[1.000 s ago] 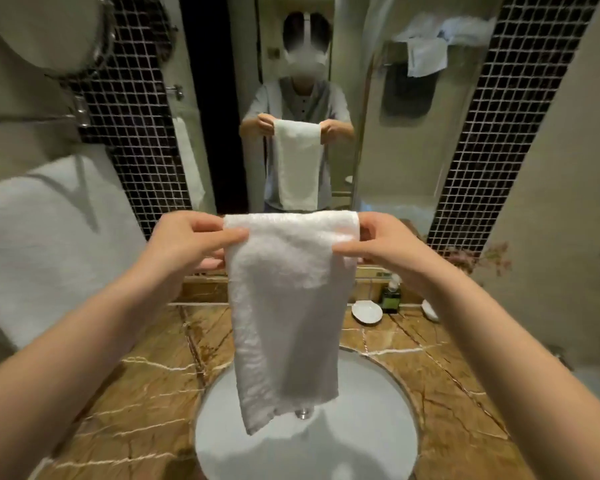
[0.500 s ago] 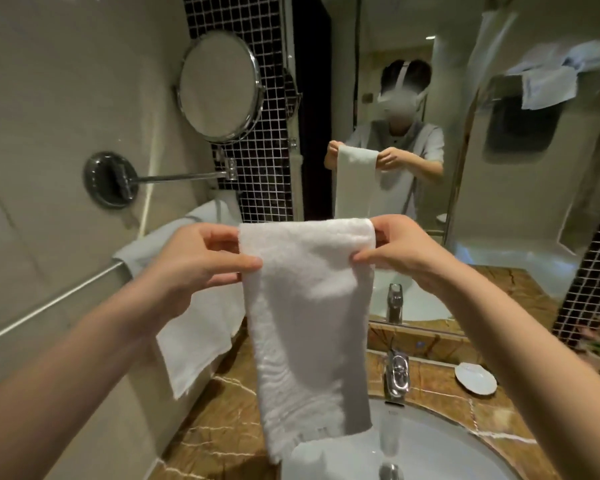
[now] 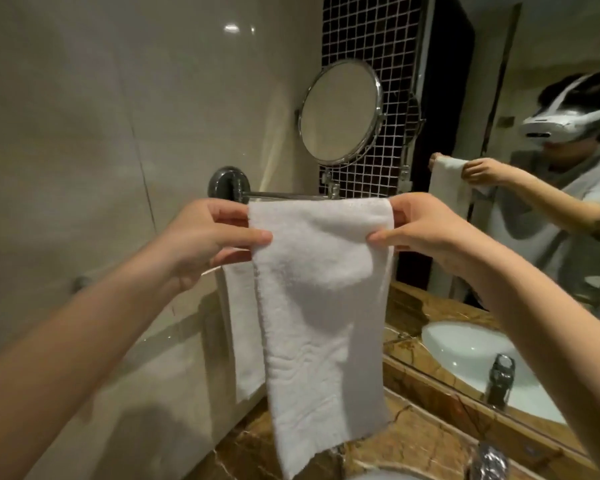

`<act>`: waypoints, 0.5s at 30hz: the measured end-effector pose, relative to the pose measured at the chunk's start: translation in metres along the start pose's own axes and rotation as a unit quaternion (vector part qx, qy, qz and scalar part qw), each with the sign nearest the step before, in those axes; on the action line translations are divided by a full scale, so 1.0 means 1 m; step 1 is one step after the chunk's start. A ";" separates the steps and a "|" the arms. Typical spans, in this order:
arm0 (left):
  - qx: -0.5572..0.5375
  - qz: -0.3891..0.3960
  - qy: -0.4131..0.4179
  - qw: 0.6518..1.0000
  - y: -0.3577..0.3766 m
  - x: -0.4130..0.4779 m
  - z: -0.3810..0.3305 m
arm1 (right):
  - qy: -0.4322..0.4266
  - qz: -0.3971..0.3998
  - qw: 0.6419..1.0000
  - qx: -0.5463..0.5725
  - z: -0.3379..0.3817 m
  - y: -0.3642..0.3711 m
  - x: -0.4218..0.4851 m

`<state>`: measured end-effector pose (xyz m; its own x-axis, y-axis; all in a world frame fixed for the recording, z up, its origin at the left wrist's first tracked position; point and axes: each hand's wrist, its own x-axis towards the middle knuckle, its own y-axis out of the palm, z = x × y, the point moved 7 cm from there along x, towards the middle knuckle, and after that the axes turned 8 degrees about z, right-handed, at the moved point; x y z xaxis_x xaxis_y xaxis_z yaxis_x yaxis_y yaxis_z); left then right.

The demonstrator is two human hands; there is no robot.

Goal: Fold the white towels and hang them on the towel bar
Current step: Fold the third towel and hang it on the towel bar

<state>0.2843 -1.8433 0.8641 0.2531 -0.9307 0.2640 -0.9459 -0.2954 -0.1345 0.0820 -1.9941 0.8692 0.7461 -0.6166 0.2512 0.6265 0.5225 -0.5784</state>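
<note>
Beige wall tiles (image 3: 118, 116) and a round mirror (image 3: 340, 110) fill the background, above a brown marble counter (image 3: 413, 441). Your left hand (image 3: 208, 237) and right hand (image 3: 426, 226) each pinch a top corner of the folded white towel (image 3: 323, 306), thumbs in front, holding it stretched and hanging over the counter. A second towel (image 3: 243, 334) hangs just behind it.

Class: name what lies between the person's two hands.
In the head view, the white towel stretches between the left hand and the right hand, each pinching a top corner.
</note>
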 end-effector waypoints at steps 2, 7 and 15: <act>0.010 -0.025 0.005 1.000 -0.013 0.000 -0.014 | -0.022 0.016 1.000 0.008 0.016 0.000 0.020; 0.050 -0.084 0.022 0.995 -0.052 0.002 -0.057 | -0.075 0.039 0.996 0.040 0.064 0.004 0.065; 0.093 -0.141 0.058 0.984 -0.109 -0.004 -0.118 | -0.127 0.112 0.981 0.091 0.123 0.026 0.132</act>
<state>0.3629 -1.7824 0.9901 0.4657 -0.7784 0.4210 -0.7849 -0.5831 -0.2098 0.2243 -1.9892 0.9824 0.8875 -0.3193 0.3323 0.4526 0.7394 -0.4984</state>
